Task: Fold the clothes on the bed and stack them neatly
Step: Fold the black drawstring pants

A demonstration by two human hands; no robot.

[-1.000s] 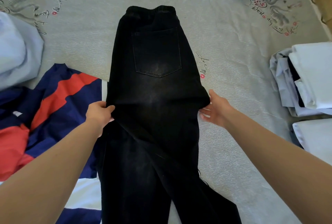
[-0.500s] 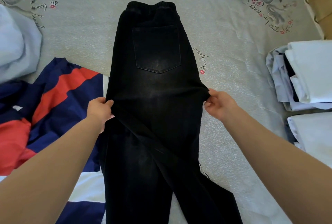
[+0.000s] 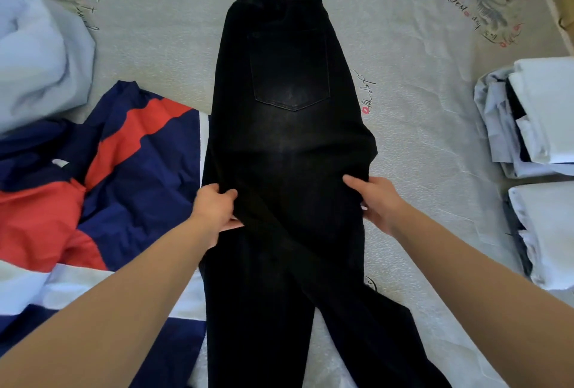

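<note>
While the black jeans [image 3: 289, 151] lay lengthwise down the middle of the bed [image 3: 413, 126], waistband far from the person and back pocket up, both hands worked the seat area from either edge. Compared with a second before, the right hand [image 3: 377, 201] had shifted: it had first lain with fingers loosely spread at the right edge, then bunched up on the cloth there, and now had its thumb laid flat on top of the fabric, further in toward the middle, with the other fingers apparently under the edge, so it gripped the cloth. The left hand [image 3: 216, 207] had kept its pinch on the left edge, thumb over and fingers beneath, sliding only slightly inward. The right edge of the seat now looked drawn in and straighter than before. The legs below still crossed, one running off toward the lower right. Judgement: this was smoothing and squaring of the seat ahead of a fold, and the fold itself had not begun; the crossed legs would likely need aligning first. To the left, a red, navy and white garment [image 3: 102, 182] lay spread and partly under the jeans' edge, with a pale blue garment [image 3: 37, 55] heaped beyond it, both unfolded. At the right edge sat folded white clothes [image 3: 543, 114] in two stacks, so the task was partway along.
</note>
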